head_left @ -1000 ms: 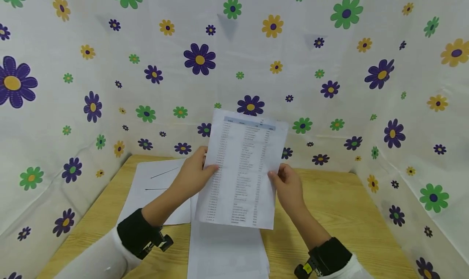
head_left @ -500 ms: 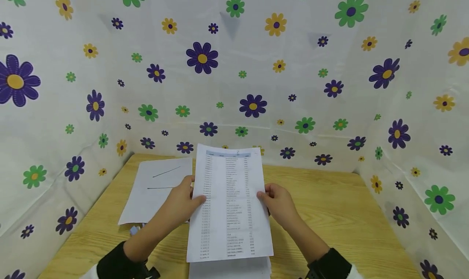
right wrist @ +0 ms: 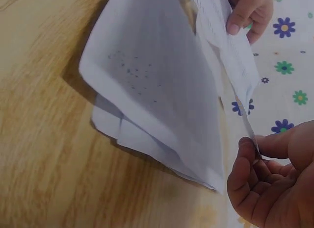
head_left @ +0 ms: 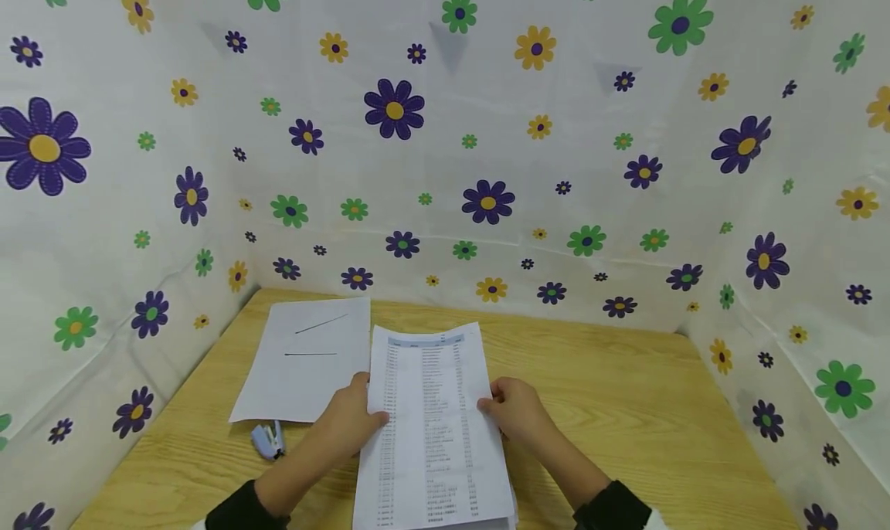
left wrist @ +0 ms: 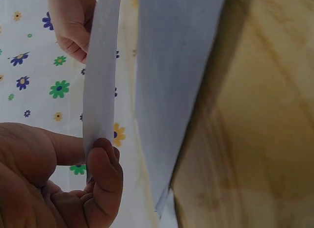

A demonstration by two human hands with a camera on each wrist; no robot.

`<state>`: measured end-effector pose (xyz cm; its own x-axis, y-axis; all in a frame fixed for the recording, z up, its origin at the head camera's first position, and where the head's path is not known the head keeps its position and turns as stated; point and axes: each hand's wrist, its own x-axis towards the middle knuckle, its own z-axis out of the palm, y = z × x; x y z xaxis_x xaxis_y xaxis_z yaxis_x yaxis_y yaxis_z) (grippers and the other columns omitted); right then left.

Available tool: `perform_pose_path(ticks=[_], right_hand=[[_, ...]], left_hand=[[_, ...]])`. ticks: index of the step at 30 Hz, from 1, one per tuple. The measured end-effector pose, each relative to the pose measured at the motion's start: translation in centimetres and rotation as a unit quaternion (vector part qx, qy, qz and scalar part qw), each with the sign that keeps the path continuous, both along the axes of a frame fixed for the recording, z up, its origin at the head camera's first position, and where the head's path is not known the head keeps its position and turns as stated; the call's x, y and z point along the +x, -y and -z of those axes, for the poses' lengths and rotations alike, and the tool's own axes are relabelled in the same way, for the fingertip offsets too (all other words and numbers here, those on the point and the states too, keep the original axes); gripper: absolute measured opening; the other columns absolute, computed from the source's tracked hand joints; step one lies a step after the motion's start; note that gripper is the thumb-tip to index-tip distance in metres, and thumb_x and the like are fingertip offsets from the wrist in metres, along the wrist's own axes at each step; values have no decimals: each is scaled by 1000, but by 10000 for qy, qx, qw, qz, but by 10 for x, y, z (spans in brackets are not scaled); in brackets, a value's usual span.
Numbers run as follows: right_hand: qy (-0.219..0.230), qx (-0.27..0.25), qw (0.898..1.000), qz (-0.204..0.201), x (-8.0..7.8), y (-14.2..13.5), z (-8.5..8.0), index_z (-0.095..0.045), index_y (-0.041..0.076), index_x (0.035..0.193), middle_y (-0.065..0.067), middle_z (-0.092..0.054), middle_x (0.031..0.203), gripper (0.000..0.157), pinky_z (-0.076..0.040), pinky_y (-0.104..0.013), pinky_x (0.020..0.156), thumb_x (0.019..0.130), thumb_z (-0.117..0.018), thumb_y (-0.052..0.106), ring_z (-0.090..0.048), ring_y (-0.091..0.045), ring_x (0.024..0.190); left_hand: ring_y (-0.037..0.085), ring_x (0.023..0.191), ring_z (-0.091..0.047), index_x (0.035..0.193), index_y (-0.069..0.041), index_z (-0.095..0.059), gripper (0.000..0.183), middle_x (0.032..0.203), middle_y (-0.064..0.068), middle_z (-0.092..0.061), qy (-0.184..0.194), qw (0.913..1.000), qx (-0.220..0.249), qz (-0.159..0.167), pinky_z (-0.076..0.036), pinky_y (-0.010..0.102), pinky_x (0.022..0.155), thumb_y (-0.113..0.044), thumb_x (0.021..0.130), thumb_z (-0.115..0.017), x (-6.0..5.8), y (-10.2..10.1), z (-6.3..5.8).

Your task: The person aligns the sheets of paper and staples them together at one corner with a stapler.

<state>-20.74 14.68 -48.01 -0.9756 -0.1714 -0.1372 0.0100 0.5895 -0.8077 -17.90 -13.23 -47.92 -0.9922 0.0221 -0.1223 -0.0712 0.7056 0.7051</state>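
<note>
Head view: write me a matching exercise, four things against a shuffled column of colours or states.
1. Printed sheet
2. Stapler
3. Table
4. Backdrop

A. White with a flower pattern
B. Small and pale blue
C. Held at its edges by the left hand and the right hand
D. Yellowish wood grain

Pairs: 1-C, 2-B, 3-D, 4-A

The printed sheet [head_left: 433, 429] is smooth, matt paper; table [head_left: 619, 406] grained wood; backdrop [head_left: 431, 159] creased cloth; 2 cuffs [head_left: 246, 508] matt fabric
</note>
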Motion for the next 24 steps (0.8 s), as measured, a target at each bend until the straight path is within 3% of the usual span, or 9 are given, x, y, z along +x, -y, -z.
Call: perform_pose_path(ticks=[6,12,19,24], right_hand=[[34,488,9987,-167,2,5,11,-63,0,97,-6,-59,78,14,-46,-25,48,94,-72,11,-54,-16,59],[37,883,9958,-239,3,7,24,-61,2,91,-6,-57,77,15,-46,-25,45,93,-73,11,-55,-17,58],[-132,1312,9912,-140,4,10,23,-62,3,88,-5,-58,75,15,-45,-28,51,92,-74,12,-56,-17,63],[-110,1717,9851,80,5,10,18,-65,2,95,-5,-62,79,16,-46,-30,55,91,-74,16,-57,-17,67]], left_hand=[[32,92,-72,145,21,-30,82,114,32,-66,76,9988,-435,221,-61,41,69,-8,86,-79,-2,0,17],[28,87,-71,139,22,-35,77,104,26,-67,227,9963,-756,350,-59,39,67,-7,84,-81,-3,-1,25],[27,88,-69,137,23,-39,77,103,24,-67,355,9906,-1296,276,-58,40,70,-14,84,-82,-2,-3,29],[22,78,-63,122,18,-52,59,91,17,-65,349,9847,-1694,189,-55,38,65,-20,86,-80,3,-6,26]])
